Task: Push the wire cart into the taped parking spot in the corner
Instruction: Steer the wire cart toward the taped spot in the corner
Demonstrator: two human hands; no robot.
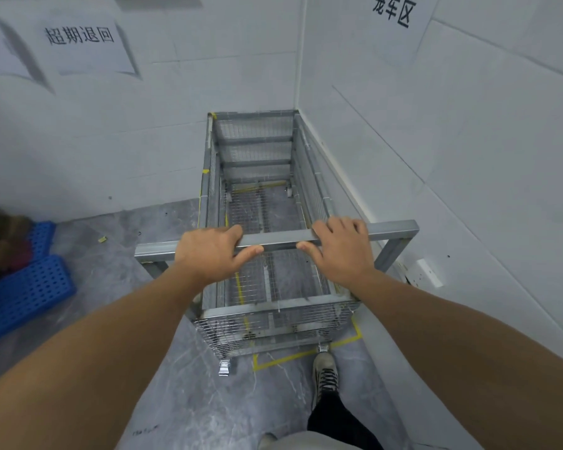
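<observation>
A grey metal wire cart (257, 151) stands lengthwise in the corner where two white walls meet, its far end close to both. Its grey handle bar (280, 238) runs across the near end. My left hand (208, 251) grips the bar left of centre, and my right hand (342, 245) grips it right of centre. Yellow floor tape (283, 358) marks the spot's near edge and right corner just below the cart's near end; more tape shows through the mesh floor. The near left caster (224, 367) sits outside the tape's left corner.
Blue perforated plastic pallets (23, 287) lie on the floor at the left, with brown items on them. A white wall socket (429, 272) sits low on the right wall. My shoe (325, 371) stands just behind the cart. Paper signs hang on both walls.
</observation>
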